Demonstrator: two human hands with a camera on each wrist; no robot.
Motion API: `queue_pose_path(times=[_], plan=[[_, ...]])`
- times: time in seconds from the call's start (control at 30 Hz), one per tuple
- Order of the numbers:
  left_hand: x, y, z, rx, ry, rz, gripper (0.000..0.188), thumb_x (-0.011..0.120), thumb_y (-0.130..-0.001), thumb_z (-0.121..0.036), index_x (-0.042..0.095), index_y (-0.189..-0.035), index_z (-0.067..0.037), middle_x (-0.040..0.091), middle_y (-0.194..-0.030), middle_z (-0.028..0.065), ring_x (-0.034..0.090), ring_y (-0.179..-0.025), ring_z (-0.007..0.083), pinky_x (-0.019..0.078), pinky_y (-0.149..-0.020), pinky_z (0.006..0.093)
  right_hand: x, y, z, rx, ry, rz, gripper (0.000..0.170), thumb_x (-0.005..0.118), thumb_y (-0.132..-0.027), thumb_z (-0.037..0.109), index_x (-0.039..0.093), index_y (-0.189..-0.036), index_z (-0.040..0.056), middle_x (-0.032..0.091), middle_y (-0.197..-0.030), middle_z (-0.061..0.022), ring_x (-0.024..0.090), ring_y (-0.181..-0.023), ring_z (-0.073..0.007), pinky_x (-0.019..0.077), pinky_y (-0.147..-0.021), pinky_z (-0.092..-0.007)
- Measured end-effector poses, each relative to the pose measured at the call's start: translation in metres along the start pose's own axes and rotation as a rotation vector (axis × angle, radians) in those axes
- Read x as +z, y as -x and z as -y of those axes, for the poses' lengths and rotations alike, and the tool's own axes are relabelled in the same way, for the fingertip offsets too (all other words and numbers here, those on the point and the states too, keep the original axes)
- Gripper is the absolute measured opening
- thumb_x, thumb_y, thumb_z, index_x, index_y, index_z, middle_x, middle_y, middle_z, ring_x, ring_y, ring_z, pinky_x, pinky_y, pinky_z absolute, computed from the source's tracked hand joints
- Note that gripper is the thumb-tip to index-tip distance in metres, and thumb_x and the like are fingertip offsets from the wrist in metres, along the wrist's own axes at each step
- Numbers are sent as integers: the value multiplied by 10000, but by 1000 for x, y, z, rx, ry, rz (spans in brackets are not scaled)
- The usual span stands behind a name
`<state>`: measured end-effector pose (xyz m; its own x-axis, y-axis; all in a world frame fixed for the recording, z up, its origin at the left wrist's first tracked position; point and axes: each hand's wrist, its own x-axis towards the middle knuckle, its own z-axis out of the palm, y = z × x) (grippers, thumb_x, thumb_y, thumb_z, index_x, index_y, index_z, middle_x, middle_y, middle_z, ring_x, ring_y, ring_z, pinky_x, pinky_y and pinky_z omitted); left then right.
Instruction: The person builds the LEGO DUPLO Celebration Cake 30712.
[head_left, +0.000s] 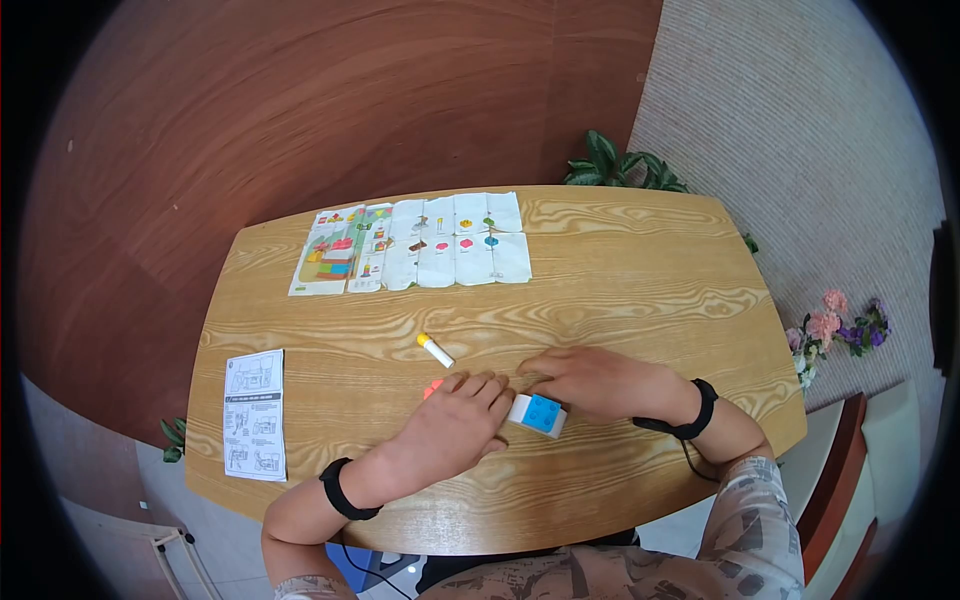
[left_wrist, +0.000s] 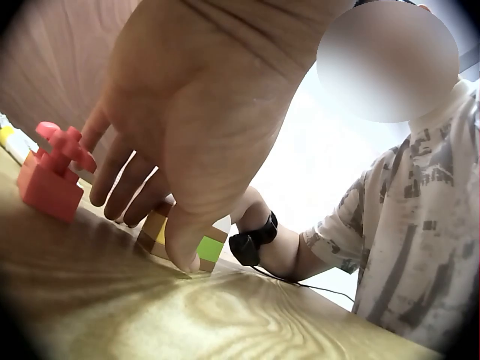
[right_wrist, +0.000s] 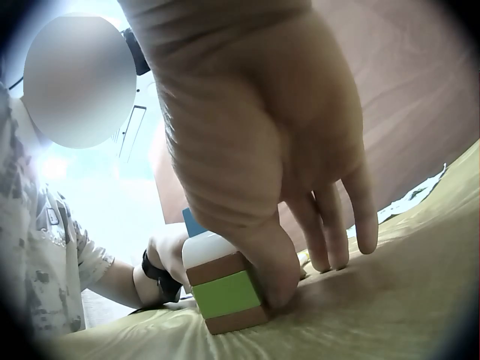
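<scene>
A layered stack of toy bricks (head_left: 538, 413) stands on the table between both hands, a blue studded brick (head_left: 543, 412) and white on top. Its side shows brown and green layers (right_wrist: 227, 294) in the right wrist view. My right hand (head_left: 595, 382) is at the stack's far right side, thumb close against it and other fingers pointing down to the table. To the left, my left hand (head_left: 455, 428) hangs over the table with its fingers loosely extended, thumb near the stack. Beyond its fingers stands a red brick (left_wrist: 51, 189) topped by a red bow-like piece (left_wrist: 64, 150).
A white stick with a yellow top (head_left: 436, 350) lies ahead of the left hand. An unfolded picture instruction sheet (head_left: 410, 245) spreads along the far edge, and a black-and-white printed sheet (head_left: 254, 415) lies at left. A cable hangs from each black wristband.
</scene>
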<state>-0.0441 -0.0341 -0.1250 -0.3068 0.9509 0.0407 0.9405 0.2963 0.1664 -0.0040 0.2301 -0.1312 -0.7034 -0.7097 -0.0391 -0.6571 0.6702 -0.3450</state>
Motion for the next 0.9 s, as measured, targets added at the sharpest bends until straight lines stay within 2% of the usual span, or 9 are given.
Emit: queue_pose_path(times=[0.17, 0.23, 0.27, 0.33, 0.47, 0.57, 0.63, 0.77, 0.9], plan=[[2, 0, 0, -6, 7, 44, 603, 789, -845, -327, 587, -1293, 23, 607, -1340, 173, 564, -1273, 339, 445, -1081, 439, 4, -3, 1, 2, -15, -5, 370, 696, -836, 51, 680, -1206, 59, 577, -1391, -133, 576, -1257, -328, 503, -1023, -409], [0, -1, 0, -12, 6, 67, 613, 791, -842, -327, 581, -1302, 20, 603, -1344, 172, 561, -1282, 340, 442, -1086, 437, -1, -5, 3, 24, -39, 36, 415, 716, -850, 94, 652, -1259, 60, 569, -1409, -143, 568, -1269, -340, 485, -1049, -421], [1, 0, 0, -11, -24, 44, 638, 793, -838, -342, 574, -1317, 18, 587, -1370, 174, 544, -1305, 341, 436, -1093, 440, -2, -6, 3, 35, -52, 56, 441, 726, -857, 116, 637, -1285, 60, 565, -1418, -149, 563, -1275, -347, 476, -1062, -427], [4, 0, 2, -10, -84, -1, 690, 796, -829, -374, 559, -1347, 14, 554, -1422, 179, 509, -1352, 343, 425, -1107, 445, -4, -2, 4, 119, 61, -73, 550, 751, -872, 189, 572, -1375, 59, 530, -1462, -171, 533, -1315, -367, 442, -1102, -439], [2, 0, 9, -133, -194, -5, 895, 796, -799, -485, 457, -1481, -15, 414, -1569, 169, 366, -1481, 345, 351, -1184, 501, -7, -4, -18, 276, 178, -243, 776, 797, -863, 288, 439, -1497, 19, 439, -1537, -234, 438, -1414, -403, 374, -1160, -487], [0, 1, 13, -227, -233, 47, 1003, 776, -795, -562, 377, -1555, -42, 340, -1628, 152, 285, -1533, 346, 295, -1222, 544, -6, -12, -32, 328, 170, -254, 848, 772, -896, 362, 369, -1539, -16, 385, -1582, -246, 376, -1472, -408, 355, -1181, -498], [0, 3, 17, -282, -215, 77, 1039, 759, -803, -594, 335, -1583, -54, 321, -1641, 143, 259, -1547, 347, 270, -1235, 565, 4, -23, -40, 360, 154, -190, 869, 737, -919, 414, 338, -1548, -34, 372, -1582, -270, 371, -1472, -420, 338, -1198, -487], [7, 6, 26, -308, -152, 96, 1048, 738, -815, -613, 317, -1586, -40, 325, -1640, 169, 275, -1538, 376, 318, -1211, 555, 12, -44, -40, 330, 176, -110, 881, 677, -957, 471, 299, -1559, -50, 350, -1590, -294, 344, -1486, -439, 320, -1214, -485], [11, 6, 32, -297, -41, 123, 1032, 738, -831, -583, 307, -1578, -15, 331, -1628, 219, 313, -1514, 416, 372, -1187, 521, 14, -61, -38, 225, 123, -108, 866, 677, -962, 450, 296, -1566, -38, 334, -1602, -290, 325, -1496, -436, 299, -1225, -494]])
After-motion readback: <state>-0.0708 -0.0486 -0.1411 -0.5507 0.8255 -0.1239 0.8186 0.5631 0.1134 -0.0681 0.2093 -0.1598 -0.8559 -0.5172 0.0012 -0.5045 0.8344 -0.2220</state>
